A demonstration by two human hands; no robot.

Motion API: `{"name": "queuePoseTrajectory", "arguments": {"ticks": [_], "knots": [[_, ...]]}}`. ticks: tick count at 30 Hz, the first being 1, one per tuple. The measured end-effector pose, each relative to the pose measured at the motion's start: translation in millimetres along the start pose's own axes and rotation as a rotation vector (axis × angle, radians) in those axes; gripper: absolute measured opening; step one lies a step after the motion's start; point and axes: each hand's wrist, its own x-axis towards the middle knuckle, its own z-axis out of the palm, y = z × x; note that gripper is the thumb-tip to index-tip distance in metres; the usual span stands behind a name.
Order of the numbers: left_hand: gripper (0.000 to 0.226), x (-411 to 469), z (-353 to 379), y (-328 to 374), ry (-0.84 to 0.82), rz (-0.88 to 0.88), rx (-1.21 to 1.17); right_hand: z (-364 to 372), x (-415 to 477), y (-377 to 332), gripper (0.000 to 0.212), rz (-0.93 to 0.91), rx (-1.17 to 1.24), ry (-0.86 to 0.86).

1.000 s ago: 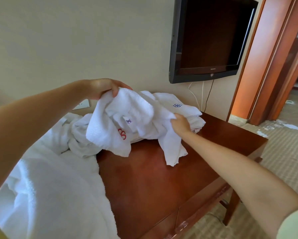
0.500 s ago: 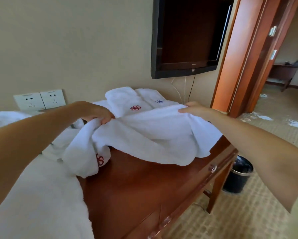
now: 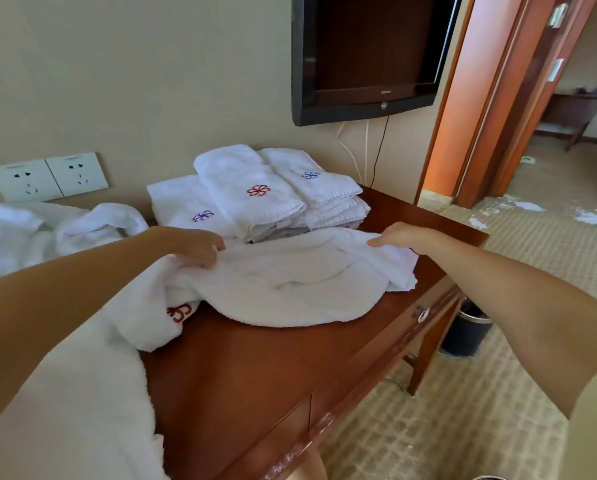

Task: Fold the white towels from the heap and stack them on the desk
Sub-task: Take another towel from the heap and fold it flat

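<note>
Reddish-brown wooden desk (image 3: 255, 382), centre to lower frame; drawer front along right side. Folded towels (image 3: 248, 192) stacked at far side, upper centre. Spread towel (image 3: 290, 289) mid-desk, touching stack. Towel heap (image 3: 65, 393) covers left edge.

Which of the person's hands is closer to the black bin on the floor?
Right. The right hand holds the unfolded towel at the desk end beside the black bin; the left hand grips the towel's other end, farther away.

Wall: black flat-screen television (image 3: 373, 53); two white plastic sockets (image 3: 48, 176)
Floor: dark round waste bin (image 3: 466, 332) on beige patterned carpet (image 3: 463, 427)
</note>
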Motion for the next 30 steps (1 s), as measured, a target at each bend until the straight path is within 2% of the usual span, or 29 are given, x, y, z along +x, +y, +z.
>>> {"name": "queuePoseTrajectory", "arguments": {"ticks": [1,3,5,7,9,11,13,14,19,21,24,26,28,30], "knots": [[0.039,1,0,4,0.045,0.014,0.003,-5,3,3,0.039,-0.043,0.044,0.04],[0.048,8,0,15,0.194,0.089,0.074,-11,4,2,0.028,-0.147,0.131,0.235],[0.047,13,4,34,0.352,0.211,0.09,-12,1,-6,0.022,-0.207,0.131,0.464],[0.037,14,10,64,0.421,0.347,0.047,-10,0,-17,0.028,-0.237,0.079,0.539],[0.026,11,20,100,0.36,0.489,0.034,-7,0,-25,0.039,-0.218,-0.05,0.474],[0.032,12,32,135,0.284,0.606,0.1,-5,4,-24,0.065,-0.098,-0.14,0.371],[0.038,16,41,165,0.228,0.646,0.127,-6,-1,-18,0.092,0.048,-0.114,0.253],[0.043,18,43,177,0.186,0.628,0.118,-8,-7,-11,0.098,0.103,-0.063,0.186],[0.075,13,35,213,0.042,0.481,0.21,-22,-26,34,0.094,0.28,0.321,-0.063],[0.071,10,33,219,0.047,0.468,0.299,-22,-33,40,0.1,0.32,0.402,-0.204],[0.048,10,39,223,0.058,0.464,0.413,-16,-44,33,0.099,0.247,0.337,-0.335],[0.031,13,45,222,0.098,0.485,0.445,-7,-48,25,0.094,0.174,0.285,-0.27],[0.028,13,47,217,0.128,0.512,0.419,5,-45,19,0.087,0.112,0.288,-0.131],[0.033,11,44,210,0.131,0.534,0.328,18,-43,14,0.069,0.024,0.269,0.033]]}}
